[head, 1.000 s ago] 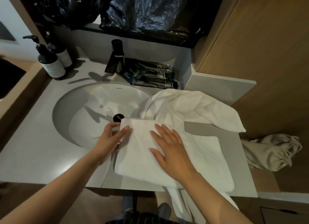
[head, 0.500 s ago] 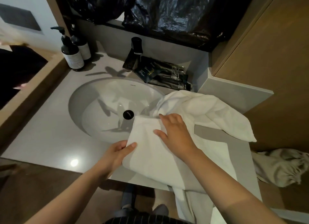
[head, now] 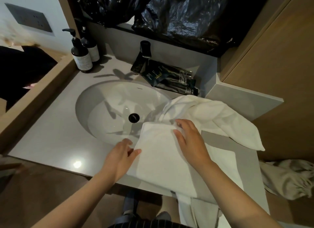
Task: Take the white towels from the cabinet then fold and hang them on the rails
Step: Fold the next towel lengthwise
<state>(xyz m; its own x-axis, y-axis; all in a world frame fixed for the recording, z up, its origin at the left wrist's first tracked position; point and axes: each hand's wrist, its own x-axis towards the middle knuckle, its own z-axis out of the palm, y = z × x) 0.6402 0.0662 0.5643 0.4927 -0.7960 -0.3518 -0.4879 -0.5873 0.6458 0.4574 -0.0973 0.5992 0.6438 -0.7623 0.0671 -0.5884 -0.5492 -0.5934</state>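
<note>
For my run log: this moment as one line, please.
folded white cloth towel: on grey stone counter | left hand: touches its left edge | right hand: grips its far edge

My count at the sink
I make out one left hand (head: pixel 119 158), one right hand (head: pixel 192 142), two white towels (head: pixel 161 168) (head: pixel 220 118), two pump bottles (head: pixel 82 58) (head: pixel 93 51), one faucet (head: pixel 144 57), one basin (head: pixel 102 108) and one beige cloth (head: pixel 288 176).
</note>
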